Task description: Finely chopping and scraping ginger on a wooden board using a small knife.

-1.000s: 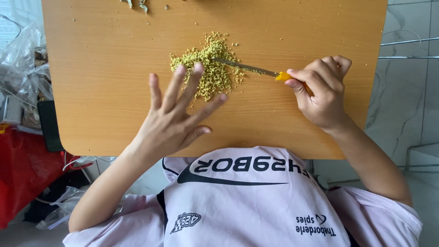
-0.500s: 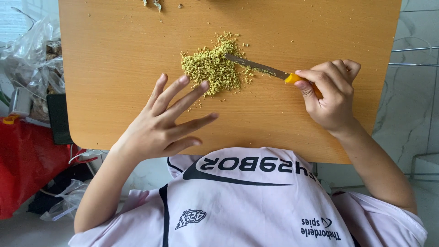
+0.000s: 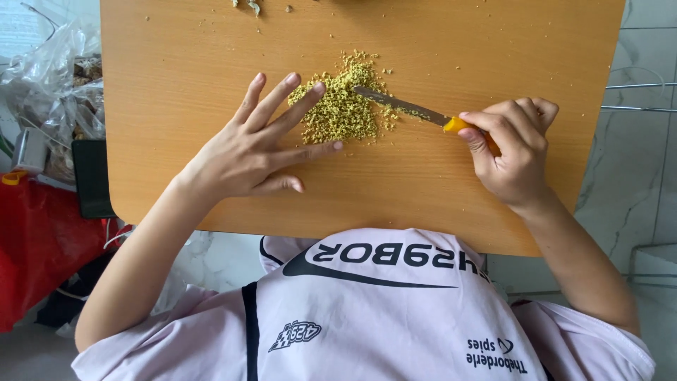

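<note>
A pile of finely chopped yellow-green bits (image 3: 343, 109) lies on a wooden board (image 3: 183, 85). My right hand (image 3: 511, 152) grips the orange handle of a knife (image 3: 405, 107); its blade tip reaches into the right side of the pile. My left hand (image 3: 247, 148) rests flat on the board with fingers spread. Its fingertips touch the left and lower edge of the pile.
Crumbs are scattered over the board, with a few larger pieces (image 3: 250, 7) at its far edge. Clear plastic bags (image 3: 53, 77) and a red bag (image 3: 35, 240) sit to the left. Pale marble floor and a wire rack (image 3: 645, 88) lie to the right.
My left hand has moved forward and now touches the pile's left side. The knife stays in the pile, shifted slightly.
</note>
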